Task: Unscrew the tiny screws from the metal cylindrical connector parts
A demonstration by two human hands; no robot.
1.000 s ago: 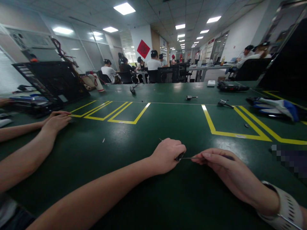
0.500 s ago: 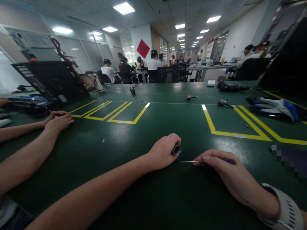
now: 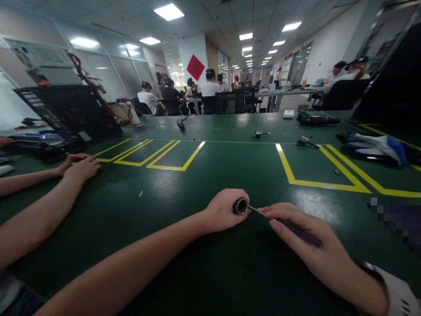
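Head view: my left hand point(image 3: 223, 213) is curled around a short, dark hollow cylinder point(image 3: 235, 206), gripping it just over the green table point(image 3: 263, 276), with its round, metal-rimmed mouth turned towards me. My right hand point(image 3: 329, 250) has a slim screwdriver point(image 3: 302, 234) between thumb and fingers, the dark purple handle lying along my palm. Its thin shaft slants up and left to the cylinder's right edge, beside my left fingers; I cannot tell whether the tip touches the cylinder. A pale watch band point(image 3: 397, 292) circles my right wrist.

Beyond my hands, strips of yellow tape point(image 3: 312, 184) mark out bays on the tabletop. A small dark piece point(image 3: 336, 172) lies inside the right-hand bay, and a metal part with a thin stem point(image 3: 308, 141) rests at that bay's far end. Another stemmed metal part point(image 3: 259, 134) lies further back, left of it. Blue-and-white gloves point(image 3: 378, 147) are heaped on the right, near a black tool point(image 3: 317, 118). Off to my left, a co-worker's hands point(image 3: 82, 168) rest close together by the tape.
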